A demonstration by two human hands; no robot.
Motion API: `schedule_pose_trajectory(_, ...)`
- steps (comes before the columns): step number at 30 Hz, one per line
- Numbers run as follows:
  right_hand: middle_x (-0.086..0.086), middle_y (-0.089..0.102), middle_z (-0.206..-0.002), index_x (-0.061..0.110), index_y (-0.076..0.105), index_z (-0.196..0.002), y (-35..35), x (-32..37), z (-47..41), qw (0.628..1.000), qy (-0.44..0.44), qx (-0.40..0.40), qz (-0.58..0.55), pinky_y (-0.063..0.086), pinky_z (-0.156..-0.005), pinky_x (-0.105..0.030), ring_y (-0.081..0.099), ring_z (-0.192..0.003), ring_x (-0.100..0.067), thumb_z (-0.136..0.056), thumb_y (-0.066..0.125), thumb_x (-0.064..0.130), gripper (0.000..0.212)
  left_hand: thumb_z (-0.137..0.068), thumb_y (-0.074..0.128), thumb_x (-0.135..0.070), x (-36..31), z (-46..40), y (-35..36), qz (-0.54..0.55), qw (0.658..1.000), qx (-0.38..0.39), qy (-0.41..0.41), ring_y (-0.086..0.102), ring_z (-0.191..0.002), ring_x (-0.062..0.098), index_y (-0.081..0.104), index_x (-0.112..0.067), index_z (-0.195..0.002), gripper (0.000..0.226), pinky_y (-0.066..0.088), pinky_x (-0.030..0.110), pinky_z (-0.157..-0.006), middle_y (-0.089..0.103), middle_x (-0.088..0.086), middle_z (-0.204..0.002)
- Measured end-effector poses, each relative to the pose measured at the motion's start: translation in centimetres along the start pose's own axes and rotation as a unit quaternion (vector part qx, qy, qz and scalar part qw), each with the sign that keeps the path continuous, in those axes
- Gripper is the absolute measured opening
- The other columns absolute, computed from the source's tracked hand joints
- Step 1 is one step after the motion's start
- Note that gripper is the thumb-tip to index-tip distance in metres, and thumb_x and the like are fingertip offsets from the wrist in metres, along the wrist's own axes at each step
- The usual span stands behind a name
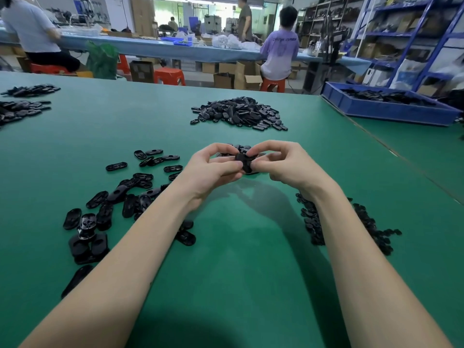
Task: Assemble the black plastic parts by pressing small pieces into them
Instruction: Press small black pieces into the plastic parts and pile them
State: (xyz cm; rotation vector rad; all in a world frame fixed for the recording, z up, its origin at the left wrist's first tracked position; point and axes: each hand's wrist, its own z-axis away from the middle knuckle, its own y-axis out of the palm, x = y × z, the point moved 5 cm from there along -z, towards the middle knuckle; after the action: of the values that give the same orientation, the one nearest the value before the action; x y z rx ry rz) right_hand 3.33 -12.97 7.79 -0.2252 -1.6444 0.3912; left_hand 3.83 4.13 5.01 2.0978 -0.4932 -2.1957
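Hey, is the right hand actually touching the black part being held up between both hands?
Touching. The head view shows the right hand with fingertips curled onto the black part, which the left hand pinches too.

both forearms are bare all the way to the bottom edge of the view — no sleeves, cuffs or gloves showing. left hand (213, 169) and right hand (283, 164) have no rings, and the wrists carry no watch, strap or bracelet. fingernails look short and plain as far as they show — a bit too blurry to say more. forearms are slim, smooth, no marks or tape on them.
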Motion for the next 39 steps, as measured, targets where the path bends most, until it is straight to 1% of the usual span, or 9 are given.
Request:
schedule_pose_trajectory(3, 0.003, 0.071, -0.079, 0.025, 0.079, -0.093, 0.1, 0.0, 0.0, 1.000, 0.014, -0.003, 0.014, 0.038, -0.049, -0.012, 0.042, -0.052, -0.005, -0.090, 0.067, 0.007, 0.022, -0.087, 0.067, 0.011, 0.0, 0.0, -0.1, 0.003, 1.000, -0.001, -0.004, 0.073, -0.077, 0.020, 0.065, -0.009, -0.096, 0.022, 0.060, 0.022, -0.073, 0.072, 0.014, -0.101)
schedule_pose_trajectory(7, 0.012, 0.066, -0.064, 0.022, 0.080, -0.087, -0.4, -0.1, -0.1, 0.999, 0.032, -0.030, 0.014, 0.034, -0.043, -0.011, 0.038, -0.040, 0.000, -0.089, 0.067, 0.007, 0.020, -0.086, 0.069, 0.009, 0.2, -0.1, -0.1, 0.005, 1.000, -0.008, -0.015, 0.073, -0.077, 0.019, 0.065, -0.008, -0.099, 0.022, 0.060, 0.022, -0.075, 0.067, 0.020, -0.115)
schedule_pose_trajectory(13, 0.002, 0.065, -0.076, 0.022, 0.075, -0.083, -0.9, -0.7, -0.1, 0.998, 0.058, -0.029, -0.023, 0.028, -0.047, -0.019, 0.034, -0.042, -0.008, -0.085, 0.076, 0.013, 0.009, -0.086, 0.069, 0.010, 0.0, -0.2, -0.4, -0.002, 1.000, -0.016, 0.010, 0.073, -0.077, 0.016, 0.072, -0.010, -0.104, 0.026, 0.058, 0.020, -0.074, 0.072, 0.012, -0.098)
schedule_pose_trajectory(16, 0.010, 0.065, -0.066, 0.025, 0.078, -0.081, -1.3, -0.8, -0.1, 0.997, 0.068, -0.036, -0.024, 0.030, -0.044, -0.017, 0.041, -0.044, -0.008, -0.083, 0.080, 0.017, 0.008, -0.085, 0.071, 0.009, -0.1, -0.2, -0.5, -0.009, 0.999, -0.025, 0.026, 0.073, -0.079, 0.017, 0.073, -0.010, -0.101, 0.025, 0.058, 0.021, -0.076, 0.072, 0.015, -0.102)
schedule_pose_trajectory(18, 0.012, 0.066, -0.067, 0.027, 0.079, -0.079, -1.3, -0.9, -0.1, 0.995, 0.079, -0.043, -0.033, 0.029, -0.041, -0.015, 0.041, -0.044, -0.007, -0.084, 0.080, 0.018, 0.010, -0.085, 0.071, 0.008, -0.2, -0.1, -0.5, -0.019, 0.999, -0.027, 0.043, 0.073, -0.080, 0.020, 0.073, -0.012, -0.099, 0.025, 0.058, 0.022, -0.077, 0.073, 0.017, -0.104)
schedule_pose_trajectory(23, 0.005, 0.068, -0.072, 0.024, 0.078, -0.081, -0.6, -0.8, -0.3, 0.992, 0.095, -0.040, -0.078, 0.026, -0.041, -0.017, 0.039, -0.046, -0.007, -0.083, 0.079, 0.016, 0.008, -0.085, 0.071, 0.008, -0.6, 0.2, 0.1, -0.062, 0.993, -0.017, 0.099, 0.074, -0.080, 0.017, 0.069, -0.013, -0.100, 0.026, 0.057, 0.020, -0.073, 0.078, 0.009, -0.091)
schedule_pose_trajectory(28, 0.004, 0.068, -0.069, 0.023, 0.079, -0.080, -0.7, -0.9, -0.5, 0.991, 0.098, -0.046, -0.072, 0.025, -0.040, -0.018, 0.038, -0.046, -0.007, -0.082, 0.080, 0.017, 0.006, -0.084, 0.072, 0.009, -1.0, 0.4, 0.6, -0.113, 0.982, -0.013, 0.149, 0.072, -0.082, 0.012, 0.068, -0.011, -0.100, 0.026, 0.060, 0.028, -0.078, 0.075, 0.007, -0.089)
schedule_pose_trajectory(33, 0.004, 0.069, -0.068, 0.021, 0.079, -0.083, -0.7, -0.9, -0.5, 0.993, 0.097, -0.042, -0.060, 0.023, -0.042, -0.019, 0.036, -0.047, -0.007, -0.081, 0.079, 0.015, 0.006, -0.084, 0.073, 0.008, -1.1, 0.3, 0.7, -0.130, 0.978, -0.005, 0.163, 0.072, -0.077, 0.012, 0.070, -0.010, -0.100, 0.025, 0.059, 0.025, -0.076, 0.076, 0.002, -0.086)
schedule_pose_trajectory(39, 0.001, 0.064, -0.072, 0.022, 0.077, -0.081, -0.5, -0.8, -0.5, 0.992, 0.097, -0.045, -0.067, 0.021, -0.043, -0.020, 0.035, -0.048, -0.007, -0.080, 0.080, 0.014, 0.008, -0.083, 0.076, 0.003, -1.0, 0.3, 0.6, -0.155, 0.973, 0.001, 0.172, 0.074, -0.081, 0.012, 0.072, -0.017, -0.098, 0.026, 0.055, 0.021, -0.079, 0.077, 0.002, -0.092)
